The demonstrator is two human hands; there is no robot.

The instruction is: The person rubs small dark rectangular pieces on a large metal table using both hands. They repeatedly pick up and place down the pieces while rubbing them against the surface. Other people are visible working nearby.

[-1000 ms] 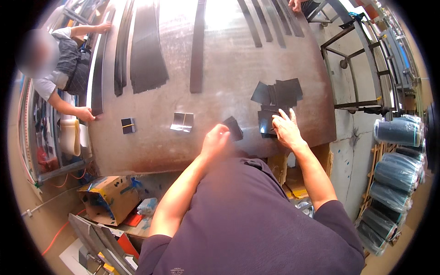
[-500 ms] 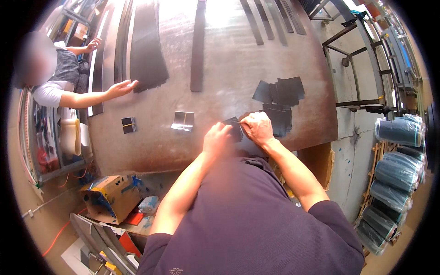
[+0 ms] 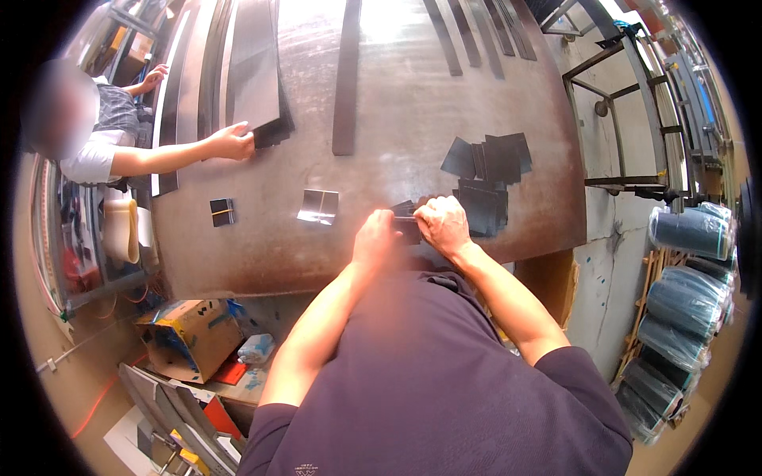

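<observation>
My left hand (image 3: 375, 242) and my right hand (image 3: 443, 228) are close together over the near edge of the table, both with fingers closed. Between them are small dark rectangular sheets (image 3: 407, 230), pinched at their upper part from both sides. A thin pale line runs from one hand to the other across the sheets; I cannot make out what it is. Just right of my right hand lies a loose pile of similar dark sheets (image 3: 480, 208), with more fanned out (image 3: 502, 161) behind it. Left of my hands are a shiny stack with a band (image 3: 318, 206) and a smaller dark banded stack (image 3: 223, 212).
The big metal table (image 3: 397, 103) carries a long dark strip (image 3: 346, 79) and several narrow strips (image 3: 460, 32). At the left, a co-worker's hand (image 3: 232, 143) holds a wide dark sheet (image 3: 255, 71). Plastic-wrapped rolls (image 3: 690, 297) stand at right; a cardboard box (image 3: 194, 337) sits below left.
My left hand has shifted slightly toward my right one, and a pale line now shows between them. The co-worker's open hand has closed on the wide dark sheet's near edge, raising it slightly.
</observation>
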